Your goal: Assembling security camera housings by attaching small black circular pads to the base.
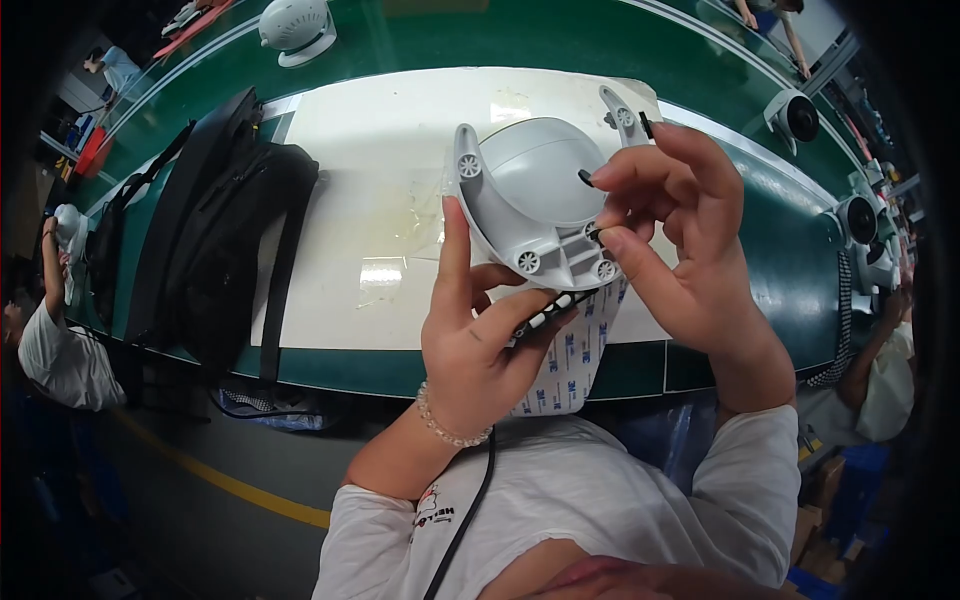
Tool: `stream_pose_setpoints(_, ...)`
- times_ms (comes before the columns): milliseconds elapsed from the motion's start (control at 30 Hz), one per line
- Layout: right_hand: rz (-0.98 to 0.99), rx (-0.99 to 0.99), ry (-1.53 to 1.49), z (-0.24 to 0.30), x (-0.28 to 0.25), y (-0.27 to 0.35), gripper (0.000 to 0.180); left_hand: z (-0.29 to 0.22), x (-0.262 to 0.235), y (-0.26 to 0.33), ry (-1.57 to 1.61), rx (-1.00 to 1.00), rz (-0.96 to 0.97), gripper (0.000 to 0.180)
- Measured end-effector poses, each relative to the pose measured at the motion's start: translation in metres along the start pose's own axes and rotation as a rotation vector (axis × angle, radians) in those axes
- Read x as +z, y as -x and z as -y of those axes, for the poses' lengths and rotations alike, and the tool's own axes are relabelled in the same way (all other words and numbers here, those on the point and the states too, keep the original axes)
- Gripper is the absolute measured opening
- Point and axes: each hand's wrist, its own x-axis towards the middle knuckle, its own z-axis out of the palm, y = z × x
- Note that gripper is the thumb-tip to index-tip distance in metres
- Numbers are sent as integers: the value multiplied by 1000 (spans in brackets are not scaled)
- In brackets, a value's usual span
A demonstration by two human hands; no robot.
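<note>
My left hand (475, 345) grips a white plastic fan base (515, 250), a curved piece with a rounded dome and several round ribbed sockets on its underside. Below the base, between the fingers of that hand, sits a black strip with white patches (550, 312). My right hand (690, 220) is at the base's right side, its thumb pressing a small black pad (596, 236) by one of the sockets. Another small black pad (585, 178) clings to a fingertip, and a third black piece (645, 125) shows at another finger. Part of the base's right arm is hidden behind my right hand.
A white board (340, 230) lies on the green table (790, 300). On its left rests a black bag (225, 250). A printed backing sheet (570, 370) hangs near the front edge. White fans stand at the far side (298, 30) and right (792, 118). Other people work at both sides.
</note>
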Motion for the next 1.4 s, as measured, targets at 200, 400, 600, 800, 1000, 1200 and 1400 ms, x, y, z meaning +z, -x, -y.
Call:
stream_pose_setpoints(200, 17, -37, 161, 2, 1, 2, 68, 2, 4, 3, -17, 7, -17, 21)
stream_pose_setpoints(400, 99, -370, 567, 24, 9, 4, 59, 3, 1, 4, -44, 20, 58, 23)
stream_pose_setpoints(600, -136, -292, 431, 9, -2, 16, 45, 7, 5, 8, 12, 37, -22, 22)
stream_pose_setpoints(800, -86, 271, -154, 9, 2, 32, 64, 7, 8, 7, 24, 42, -34, 23)
stream_pose_setpoints(1000, -51, 464, -272, 16, 6, 28, 61, 7, 8, 9, 26, 33, -54, 23)
stream_pose_setpoints(1200, -175, -113, 343, -2, 18, 46, 47, 7, 11, 10, 49, 12, -61, 20)
stream_pose_setpoints(1400, -83, 87, 238, 8, 3, 54, 40, 7, 9, 9, 70, 14, -60, 19)
